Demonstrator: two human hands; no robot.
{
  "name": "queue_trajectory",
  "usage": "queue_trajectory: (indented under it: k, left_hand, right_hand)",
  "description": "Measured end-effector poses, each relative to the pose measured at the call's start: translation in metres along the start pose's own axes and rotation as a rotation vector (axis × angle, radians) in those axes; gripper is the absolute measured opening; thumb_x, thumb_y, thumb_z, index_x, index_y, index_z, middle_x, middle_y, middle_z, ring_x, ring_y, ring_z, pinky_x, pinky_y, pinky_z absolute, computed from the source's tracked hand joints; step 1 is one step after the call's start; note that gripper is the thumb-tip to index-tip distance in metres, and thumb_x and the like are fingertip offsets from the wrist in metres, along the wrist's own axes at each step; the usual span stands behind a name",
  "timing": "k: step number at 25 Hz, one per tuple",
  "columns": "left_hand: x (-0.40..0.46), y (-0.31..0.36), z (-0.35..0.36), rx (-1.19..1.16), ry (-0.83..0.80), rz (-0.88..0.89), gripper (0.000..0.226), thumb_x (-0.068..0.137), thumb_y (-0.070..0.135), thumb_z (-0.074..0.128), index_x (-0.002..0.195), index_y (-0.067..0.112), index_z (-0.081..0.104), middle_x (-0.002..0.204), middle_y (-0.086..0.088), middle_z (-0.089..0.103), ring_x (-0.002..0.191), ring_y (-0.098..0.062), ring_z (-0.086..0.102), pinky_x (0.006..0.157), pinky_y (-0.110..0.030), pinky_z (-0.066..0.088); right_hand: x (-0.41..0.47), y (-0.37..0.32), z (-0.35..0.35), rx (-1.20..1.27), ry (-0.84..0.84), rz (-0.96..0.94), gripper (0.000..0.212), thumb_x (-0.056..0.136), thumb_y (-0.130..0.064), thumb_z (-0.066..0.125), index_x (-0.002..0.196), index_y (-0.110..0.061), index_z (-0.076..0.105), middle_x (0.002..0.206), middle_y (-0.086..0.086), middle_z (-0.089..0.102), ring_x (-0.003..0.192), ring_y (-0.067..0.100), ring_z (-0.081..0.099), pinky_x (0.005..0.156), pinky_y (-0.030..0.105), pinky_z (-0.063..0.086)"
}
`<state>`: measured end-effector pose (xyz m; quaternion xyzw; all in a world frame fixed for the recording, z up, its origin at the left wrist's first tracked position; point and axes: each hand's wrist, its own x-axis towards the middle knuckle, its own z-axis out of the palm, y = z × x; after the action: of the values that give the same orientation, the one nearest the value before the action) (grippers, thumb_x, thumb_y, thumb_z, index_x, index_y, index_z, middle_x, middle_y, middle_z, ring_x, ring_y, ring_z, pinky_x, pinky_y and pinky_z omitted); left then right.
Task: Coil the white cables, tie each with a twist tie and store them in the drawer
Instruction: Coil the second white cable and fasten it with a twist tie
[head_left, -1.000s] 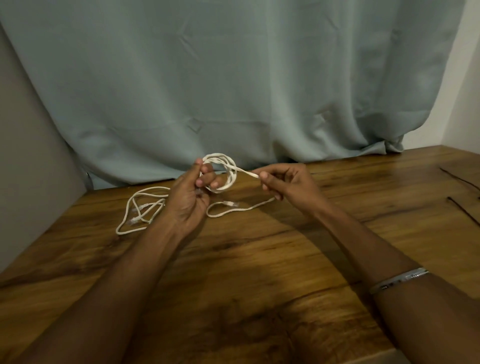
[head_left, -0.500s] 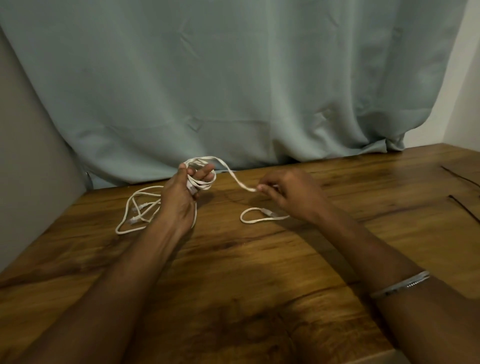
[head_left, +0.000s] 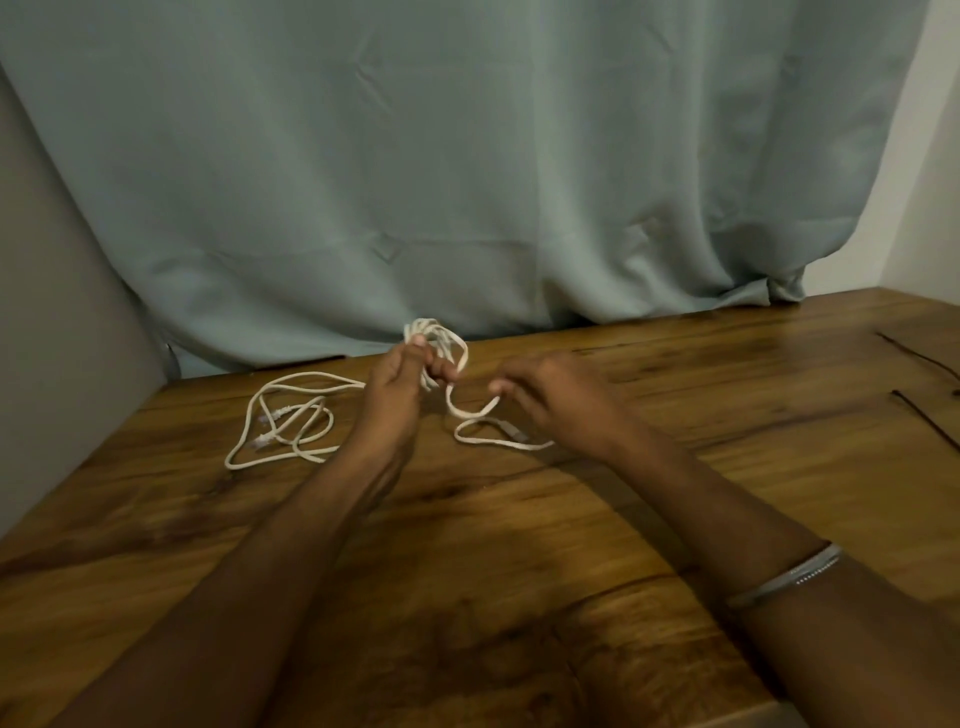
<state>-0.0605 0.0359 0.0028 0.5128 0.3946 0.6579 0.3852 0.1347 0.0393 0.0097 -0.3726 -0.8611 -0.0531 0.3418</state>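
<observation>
My left hand (head_left: 397, 387) grips a small coil of white cable (head_left: 441, 343), held up above the wooden table (head_left: 467, 545) near the curtain. The cable's free tail (head_left: 480, 434) droops from the coil, passes through the fingers of my right hand (head_left: 550, 397) and ends in a loop with a plug lying on the wood. A second white cable (head_left: 283, 421) lies loose and tangled on the table, left of my left hand. No drawer is in view.
Two thin dark twist ties (head_left: 924, 418) lie on the table at the far right. A pale blue curtain (head_left: 467, 182) hangs behind the table, touching its back edge. A grey wall (head_left: 47, 338) closes the left side.
My right hand has moved left, closer to the coil, letting the tail sag into a low loop. My left hand has turned the coil more upright.
</observation>
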Motion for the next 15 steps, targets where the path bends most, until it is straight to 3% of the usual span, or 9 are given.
queue_trajectory:
  k: [2, 5, 9, 11, 13, 15]
  left_hand:
    - [0.005, 0.002, -0.008, -0.085, 0.052, -0.033, 0.041, 0.109, 0.029, 0.04, 0.074, 0.02, 0.058, 0.056, 0.005, 0.059, 0.061, -0.016, 0.056, 0.067, -0.033, 0.045]
    - [0.003, 0.001, -0.012, -0.162, -0.03, -0.143, 0.036, 0.109, 0.025, 0.038, 0.077, 0.014, 0.049, 0.049, 0.007, 0.041, 0.047, -0.01, 0.046, 0.06, -0.03, 0.039]
    - [-0.011, 0.0, 0.007, -0.186, -0.165, -0.227, 0.036, 0.108, 0.024, 0.042, 0.075, 0.012, 0.051, 0.054, 0.004, 0.036, 0.044, -0.009, 0.042, 0.058, -0.03, 0.037]
    - [-0.017, 0.004, 0.015, -0.262, -0.215, -0.216, 0.037, 0.109, 0.022, 0.041, 0.074, 0.012, 0.051, 0.06, 0.001, 0.035, 0.045, -0.008, 0.041, 0.057, -0.029, 0.037]
    - [-0.019, 0.007, 0.018, -0.243, -0.27, -0.165, 0.038, 0.109, 0.023, 0.039, 0.074, 0.013, 0.05, 0.058, 0.002, 0.037, 0.048, -0.008, 0.042, 0.058, -0.026, 0.041]
    - [-0.02, 0.008, 0.018, -0.149, -0.299, -0.106, 0.037, 0.11, 0.026, 0.036, 0.077, 0.013, 0.049, 0.056, 0.003, 0.04, 0.054, -0.011, 0.045, 0.06, -0.024, 0.043]
  right_hand:
    - [0.0, 0.018, -0.007, 0.081, 0.216, 0.225, 0.028, 0.101, -0.041, 0.054, 0.095, -0.022, 0.073, 0.083, 0.002, 0.074, 0.078, 0.028, 0.068, 0.062, 0.035, 0.042]
    - [-0.001, 0.028, -0.011, 0.095, 0.504, 0.47, 0.026, 0.103, -0.035, 0.056, 0.094, -0.018, 0.074, 0.077, 0.004, 0.073, 0.072, 0.027, 0.067, 0.06, 0.035, 0.043]
    - [-0.001, 0.01, -0.014, -0.025, 0.64, 0.477, 0.024, 0.103, -0.034, 0.056, 0.097, -0.018, 0.074, 0.08, 0.006, 0.073, 0.071, 0.028, 0.066, 0.059, 0.034, 0.042]
    - [-0.002, 0.008, -0.013, -0.201, 0.49, 0.483, 0.023, 0.103, -0.034, 0.057, 0.098, -0.019, 0.074, 0.086, 0.009, 0.075, 0.08, 0.034, 0.069, 0.062, 0.036, 0.043]
    - [-0.002, 0.007, -0.014, -0.336, 0.213, 0.528, 0.022, 0.102, -0.034, 0.056, 0.102, -0.02, 0.074, 0.096, 0.01, 0.075, 0.092, 0.035, 0.07, 0.067, 0.034, 0.037]
    - [-0.001, 0.001, -0.016, -0.403, -0.039, 0.453, 0.02, 0.1, -0.03, 0.057, 0.109, -0.024, 0.074, 0.103, 0.007, 0.075, 0.1, 0.033, 0.069, 0.071, 0.033, 0.037]
